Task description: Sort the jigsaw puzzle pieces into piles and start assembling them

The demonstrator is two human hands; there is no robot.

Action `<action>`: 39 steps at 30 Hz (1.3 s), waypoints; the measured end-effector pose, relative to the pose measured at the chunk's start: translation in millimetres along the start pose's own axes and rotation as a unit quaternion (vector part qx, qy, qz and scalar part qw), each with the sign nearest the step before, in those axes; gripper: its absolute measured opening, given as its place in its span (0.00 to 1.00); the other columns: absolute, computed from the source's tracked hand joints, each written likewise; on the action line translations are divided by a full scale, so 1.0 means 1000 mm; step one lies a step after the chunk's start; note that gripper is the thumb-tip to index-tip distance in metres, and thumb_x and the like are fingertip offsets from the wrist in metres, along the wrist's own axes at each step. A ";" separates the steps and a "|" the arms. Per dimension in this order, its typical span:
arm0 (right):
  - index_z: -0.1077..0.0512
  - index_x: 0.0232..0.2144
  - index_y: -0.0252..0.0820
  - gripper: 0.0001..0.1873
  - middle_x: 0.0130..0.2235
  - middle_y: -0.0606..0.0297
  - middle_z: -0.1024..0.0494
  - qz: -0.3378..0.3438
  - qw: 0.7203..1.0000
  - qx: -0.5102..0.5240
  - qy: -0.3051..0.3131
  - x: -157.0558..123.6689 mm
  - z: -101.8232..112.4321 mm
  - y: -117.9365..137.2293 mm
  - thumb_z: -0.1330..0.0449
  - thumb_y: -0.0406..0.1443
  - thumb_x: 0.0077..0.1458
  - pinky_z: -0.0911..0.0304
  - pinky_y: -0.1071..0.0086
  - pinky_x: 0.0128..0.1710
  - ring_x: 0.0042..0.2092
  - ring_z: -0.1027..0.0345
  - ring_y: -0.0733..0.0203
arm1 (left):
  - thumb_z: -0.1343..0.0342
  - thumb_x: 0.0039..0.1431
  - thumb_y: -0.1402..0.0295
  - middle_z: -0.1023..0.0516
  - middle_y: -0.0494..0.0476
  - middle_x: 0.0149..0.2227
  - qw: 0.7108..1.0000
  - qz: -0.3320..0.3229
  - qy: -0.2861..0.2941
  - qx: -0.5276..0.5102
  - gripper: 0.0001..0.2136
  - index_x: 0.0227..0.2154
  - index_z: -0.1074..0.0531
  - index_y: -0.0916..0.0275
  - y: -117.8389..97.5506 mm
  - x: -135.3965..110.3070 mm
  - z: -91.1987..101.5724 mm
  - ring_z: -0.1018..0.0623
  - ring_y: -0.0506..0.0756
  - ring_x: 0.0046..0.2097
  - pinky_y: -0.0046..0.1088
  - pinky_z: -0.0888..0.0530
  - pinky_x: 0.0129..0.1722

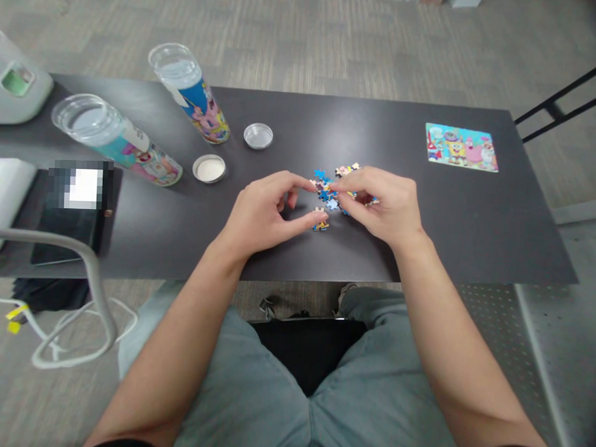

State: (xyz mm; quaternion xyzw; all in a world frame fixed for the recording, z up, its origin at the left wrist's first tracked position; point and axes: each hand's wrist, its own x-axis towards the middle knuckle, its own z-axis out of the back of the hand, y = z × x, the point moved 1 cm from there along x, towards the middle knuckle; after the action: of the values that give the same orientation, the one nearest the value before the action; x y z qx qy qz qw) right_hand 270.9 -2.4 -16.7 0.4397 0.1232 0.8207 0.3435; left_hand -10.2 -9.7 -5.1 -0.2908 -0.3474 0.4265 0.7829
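Note:
A small heap of colourful jigsaw puzzle pieces (323,194) lies on the dark table between my hands. My left hand (266,212) is open, thumb and forefinger spread apart. Its forefinger reaches the heap's left edge, and its thumb touches a yellowish cluster of puzzle pieces (320,222) at the near side. Over the heap, my right hand (379,200) has thumb and forefinger brought together at what looks like a puzzle piece, mostly hidden by the fingers. That hand also covers the right part of the heap. Several light-coloured pieces (347,170) show beyond its knuckles.
A cartoon picture card (461,148) lies at the right of the table (474,223). Two clear-topped cartoon tubes (204,109) stand at the left, beside two round lids (258,137). A black tablet-like object (67,232) and a grey curved bar (93,275) are farther left.

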 end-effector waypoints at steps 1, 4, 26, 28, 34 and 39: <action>0.05 0.53 0.54 0.13 0.46 0.62 0.03 -0.006 1.000 -0.002 0.005 0.000 0.000 0.000 0.33 0.39 0.85 0.18 0.57 0.44 0.39 0.13 0.53 | 0.21 0.71 0.52 0.21 0.46 0.37 1.000 -0.004 0.013 0.012 0.16 0.53 0.10 0.54 0.000 0.000 0.001 0.27 0.52 0.34 0.36 0.32 0.38; 0.05 0.53 0.54 0.14 0.49 0.61 0.03 -0.029 0.999 -0.006 0.021 0.002 0.000 0.001 0.33 0.40 0.84 0.17 0.56 0.45 0.39 0.13 0.53 | 0.20 0.71 0.55 0.19 0.46 0.37 0.997 -0.019 0.054 0.051 0.11 0.49 0.09 0.51 -0.001 -0.003 0.002 0.24 0.53 0.35 0.36 0.33 0.39; 0.06 0.53 0.50 0.16 0.52 0.56 0.07 -0.193 0.974 -0.018 0.116 -0.029 0.084 -0.031 0.17 0.46 0.67 0.18 0.49 0.46 0.43 0.17 0.46 | 0.23 0.75 0.60 0.11 0.60 0.58 0.980 -0.047 -0.017 0.190 0.17 0.62 0.13 0.51 -0.004 0.005 -0.015 0.14 0.65 0.54 0.45 0.19 0.53; 0.07 0.59 0.51 0.21 0.57 0.56 0.09 -0.196 0.974 -0.020 0.113 -0.034 0.082 -0.035 0.16 0.46 0.66 0.16 0.48 0.48 0.45 0.18 0.46 | 0.27 0.79 0.61 0.11 0.64 0.65 0.977 -0.092 0.018 0.193 0.18 0.68 0.14 0.50 -0.008 0.006 -0.019 0.15 0.70 0.64 0.53 0.18 0.65; 0.10 0.61 0.54 0.20 0.57 0.59 0.15 -0.208 0.973 -0.015 0.102 -0.039 0.070 -0.037 0.21 0.39 0.68 0.13 0.50 0.53 0.43 0.20 0.51 | 0.34 0.86 0.59 0.10 0.62 0.73 0.965 -0.138 0.108 0.194 0.14 0.67 0.11 0.48 -0.014 0.008 -0.032 0.16 0.73 0.73 0.58 0.20 0.67; 0.13 0.62 0.52 0.17 0.61 0.54 0.16 -0.201 0.976 -0.038 0.081 -0.029 0.047 -0.040 0.23 0.37 0.74 0.13 0.51 0.57 0.46 0.19 0.50 | 0.32 0.84 0.61 0.13 0.67 0.77 0.965 -0.097 0.082 0.229 0.19 0.72 0.12 0.49 -0.008 0.008 -0.028 0.18 0.78 0.77 0.65 0.20 0.71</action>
State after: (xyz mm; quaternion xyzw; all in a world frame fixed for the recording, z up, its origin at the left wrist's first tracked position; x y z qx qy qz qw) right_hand 338.1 2.4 -27.9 0.3251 0.2054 0.7717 0.5065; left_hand 19.2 -11.5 -13.5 -0.1029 -0.2022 0.3915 0.8918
